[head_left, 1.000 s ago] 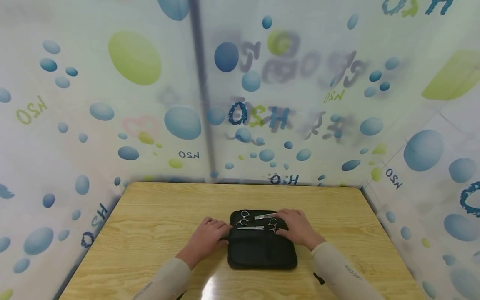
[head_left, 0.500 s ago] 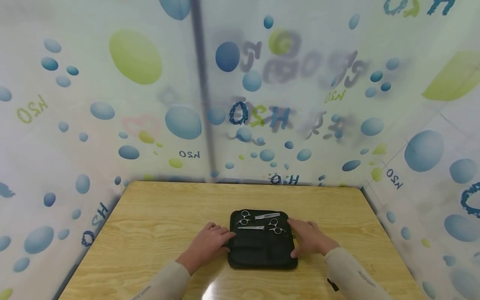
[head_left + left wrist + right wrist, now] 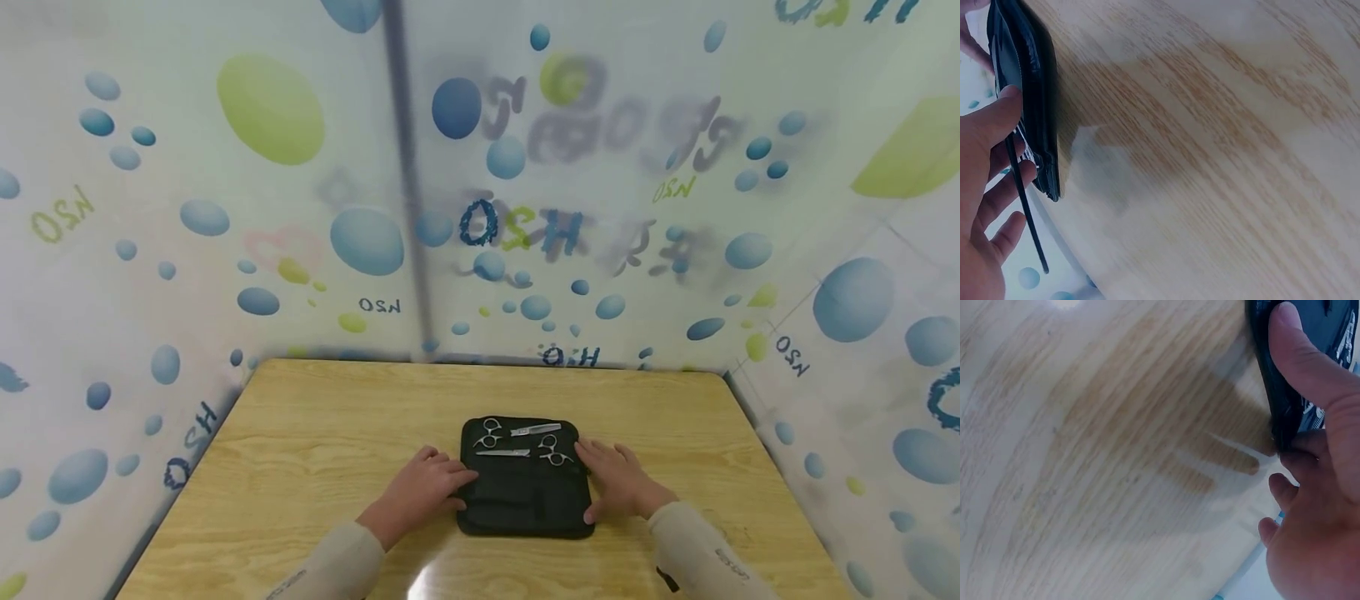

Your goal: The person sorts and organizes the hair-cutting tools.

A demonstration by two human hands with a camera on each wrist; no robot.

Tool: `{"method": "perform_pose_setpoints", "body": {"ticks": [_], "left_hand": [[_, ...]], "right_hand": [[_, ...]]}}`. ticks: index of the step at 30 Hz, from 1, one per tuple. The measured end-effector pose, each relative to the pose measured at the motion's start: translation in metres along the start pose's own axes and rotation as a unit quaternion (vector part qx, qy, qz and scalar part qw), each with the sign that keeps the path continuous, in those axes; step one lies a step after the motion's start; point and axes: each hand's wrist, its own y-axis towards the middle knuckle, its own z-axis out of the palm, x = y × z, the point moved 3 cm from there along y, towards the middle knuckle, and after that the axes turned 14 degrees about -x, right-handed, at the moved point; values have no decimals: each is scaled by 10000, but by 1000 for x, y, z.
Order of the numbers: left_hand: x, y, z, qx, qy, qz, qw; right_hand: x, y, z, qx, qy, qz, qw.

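A black scissor case (image 3: 498, 508) lies open on the wooden table. In its far half are two pairs of silver hairdressing scissors, one with finger rings (image 3: 556, 458) at the right, the other with finger rings (image 3: 491, 433) at the left. My left hand (image 3: 423, 492) holds the case's left side. In the left wrist view, a thin black strip (image 3: 1030, 219), seen edge-on, runs between the thumb and fingers. My right hand (image 3: 622, 483) grips the right side, thumb (image 3: 1300, 353) on the near part of the rim and index finger bent against the far part.
The wooden table (image 3: 337, 417) extends around the case on all sides. Behind it and at both sides hang pale walls (image 3: 300, 217) printed with blue and green bubbles. A bright light reflection lies near the table's front.
My right hand has drawn back from the scissors at the far right and now lies along the case's right edge. The left hand has slid slightly further over the left edge.
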Motion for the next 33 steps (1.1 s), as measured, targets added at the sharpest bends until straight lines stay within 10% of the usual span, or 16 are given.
{"method": "perform_pose_setpoints", "body": {"ticks": [19,33], "left_hand": [[-7,9,6,768,-92,-347,9964],[-15,13,12,712,15,-295,9970]], "right_hand": [[7,-2,9,-247,-883,-66,9958],[9,-3,7,-213,-908,-72,9956]]}}
